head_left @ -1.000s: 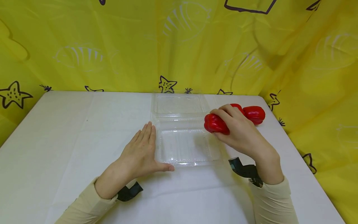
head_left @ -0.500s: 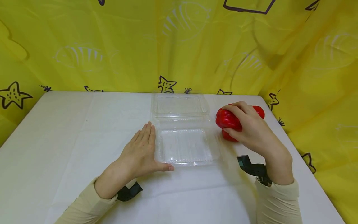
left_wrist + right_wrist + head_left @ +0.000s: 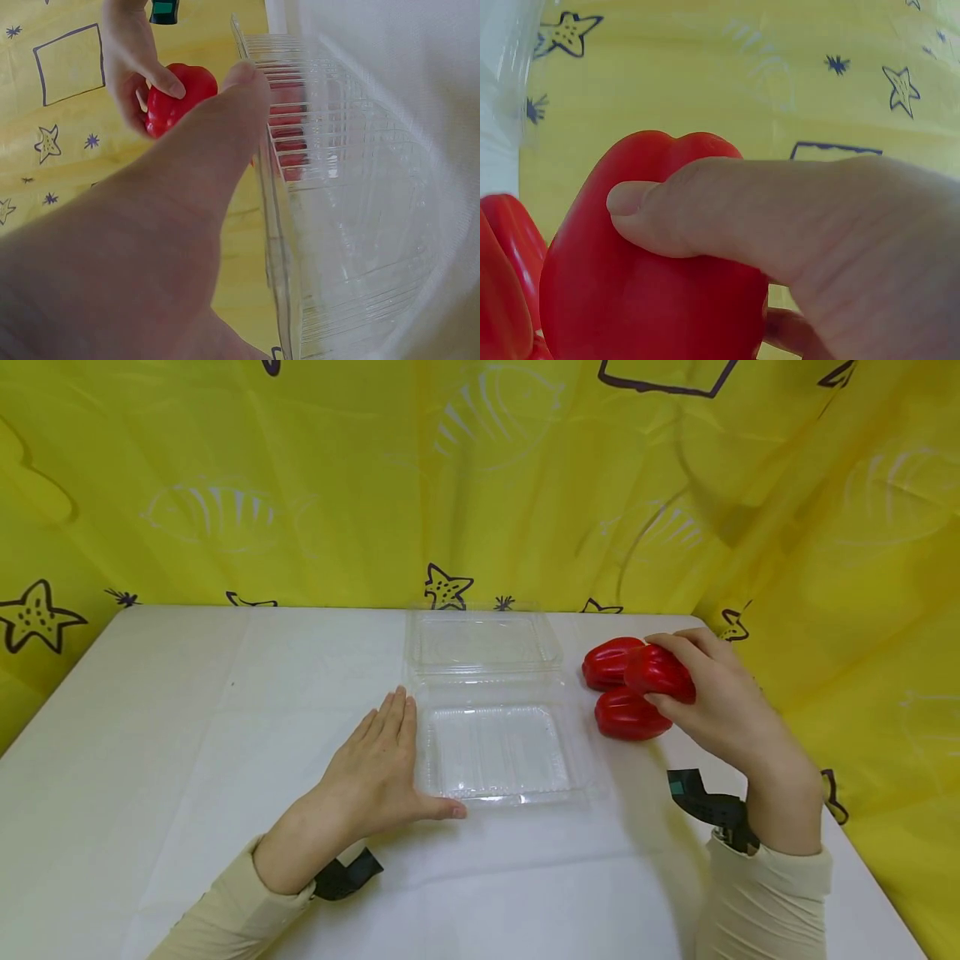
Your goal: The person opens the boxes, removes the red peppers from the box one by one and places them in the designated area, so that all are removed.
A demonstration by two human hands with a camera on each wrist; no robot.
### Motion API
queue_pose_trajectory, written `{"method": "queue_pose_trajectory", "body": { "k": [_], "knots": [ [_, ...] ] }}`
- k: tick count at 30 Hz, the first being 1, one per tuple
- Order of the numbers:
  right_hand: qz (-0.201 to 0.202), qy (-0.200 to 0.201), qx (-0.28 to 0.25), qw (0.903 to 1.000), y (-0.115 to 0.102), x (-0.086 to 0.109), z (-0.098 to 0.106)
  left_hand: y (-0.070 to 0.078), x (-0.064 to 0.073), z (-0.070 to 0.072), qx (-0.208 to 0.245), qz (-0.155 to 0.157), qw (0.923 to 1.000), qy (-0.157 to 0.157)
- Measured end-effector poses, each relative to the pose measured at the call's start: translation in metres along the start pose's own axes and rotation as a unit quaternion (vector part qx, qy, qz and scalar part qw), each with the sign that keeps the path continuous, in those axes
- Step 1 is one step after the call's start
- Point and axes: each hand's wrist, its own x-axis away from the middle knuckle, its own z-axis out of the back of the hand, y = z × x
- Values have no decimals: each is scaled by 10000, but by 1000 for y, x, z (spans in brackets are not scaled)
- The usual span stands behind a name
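Observation:
In the head view my right hand (image 3: 723,702) grips a red bell pepper (image 3: 660,673), thumb on the near side, fingers over the top. The right wrist view shows the thumb across this pepper (image 3: 652,300). Two more red bell peppers lie just left of it on the table, one farther back (image 3: 611,663), one nearer (image 3: 630,714). My left hand (image 3: 375,768) lies with straight fingers along the left side of a clear plastic clamshell container (image 3: 495,752), thumb spread at its front left corner. The container's lid (image 3: 480,639) is folded back.
A white cloth covers the table (image 3: 225,777). Behind and to the right hangs a yellow curtain (image 3: 337,460) with fish and star drawings. Black camera mounts sit on both wrists.
My right hand has moved right with the held pepper, away from the container. Two peppers have come into fuller view; the one at far right is now hidden. My left hand stays put.

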Motion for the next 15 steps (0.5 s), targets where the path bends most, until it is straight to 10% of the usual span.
{"method": "queue_pose_trajectory", "body": {
  "k": [15],
  "knots": [
    [-202,189,382,9989,32,5,6,0,0,-1,-20,15,10000,3]
  ]
}}
